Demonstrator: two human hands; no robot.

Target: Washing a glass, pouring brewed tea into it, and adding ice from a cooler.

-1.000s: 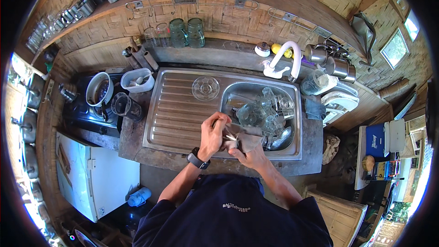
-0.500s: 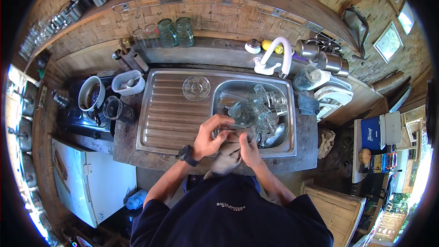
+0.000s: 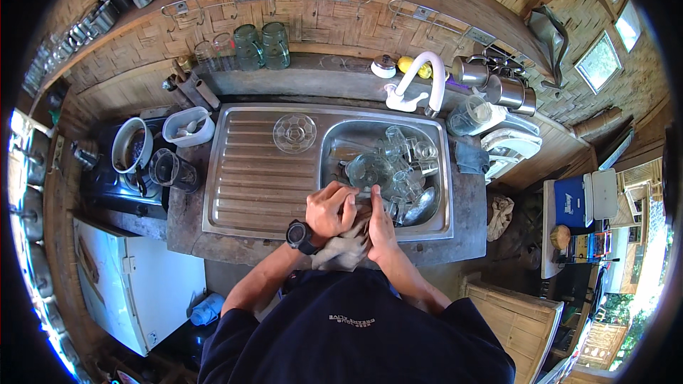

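Note:
My left hand (image 3: 329, 210), with a black watch on its wrist, is closed at the near edge of the sink (image 3: 449, 206). Its fingers curl around a clear drinking glass, mostly hidden between my hands. Beside it, my right hand (image 3: 381, 230) presses a greyish-beige cloth (image 3: 343, 250) against the glass, fingers pointing away from me. The cloth hangs down toward my shirt. Just beyond my fingers, a larger clear glass mug (image 3: 364, 171) lies in the basin among several glasses (image 3: 407, 181). A metal bowl-like piece (image 3: 421, 208) leans at the basin's right side.
A patterned glass dish (image 3: 294, 134) sits on the ribbed drainboard (image 3: 249, 192). Behind the basin rises a white faucet (image 3: 420, 85). Two green glass mugs (image 3: 262, 48) stand on the back ledge. At left are a white tub (image 3: 188, 128), a dark clear jug (image 3: 174, 171) and a pot (image 3: 132, 146) on the stove.
My left hand has turned, its knuckles now facing up over the glass. My right hand has straightened its fingers alongside. The whole view has shifted slightly.

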